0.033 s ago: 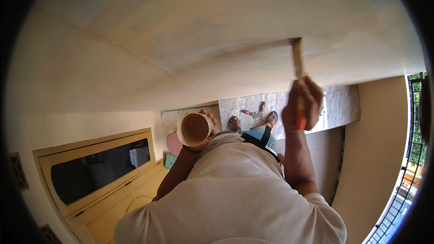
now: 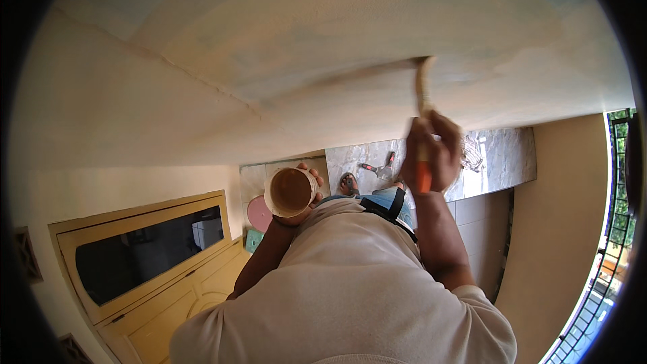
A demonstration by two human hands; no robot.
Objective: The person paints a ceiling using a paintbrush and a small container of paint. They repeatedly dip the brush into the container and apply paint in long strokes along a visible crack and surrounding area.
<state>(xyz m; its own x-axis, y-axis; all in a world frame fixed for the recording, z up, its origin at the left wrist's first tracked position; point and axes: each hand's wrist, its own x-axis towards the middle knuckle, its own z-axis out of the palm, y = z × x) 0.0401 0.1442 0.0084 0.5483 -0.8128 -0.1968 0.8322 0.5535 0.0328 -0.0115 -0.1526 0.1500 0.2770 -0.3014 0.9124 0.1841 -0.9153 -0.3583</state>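
Observation:
My right hand [image 2: 433, 152], a little blurred by motion, is closed round the orange handle of a paintbrush [image 2: 423, 84]. The brush's tip meets the pale wall [image 2: 323, 34], where a darker streak or shadow runs off to its left. Lower down on the left, my left hand [image 2: 315, 185] grips a round white cup [image 2: 290, 192] from its right side. The cup tilts so that its brownish inside shows; how much it holds I cannot tell.
Two scrapers [image 2: 383, 170] with red-and-black handles lie by my sandalled feet on the marbled ledge [image 2: 512, 155]. A crumpled cloth [image 2: 473, 154] is right of them. A pink round object [image 2: 259, 214], a yellow door [image 2: 168, 283] and a window grille [image 2: 610, 249] stand around.
My right hand and the paintbrush have shifted slightly left along the wall, uncovering the crumpled cloth and covering part of my right foot. My left hand and the cup stay in place.

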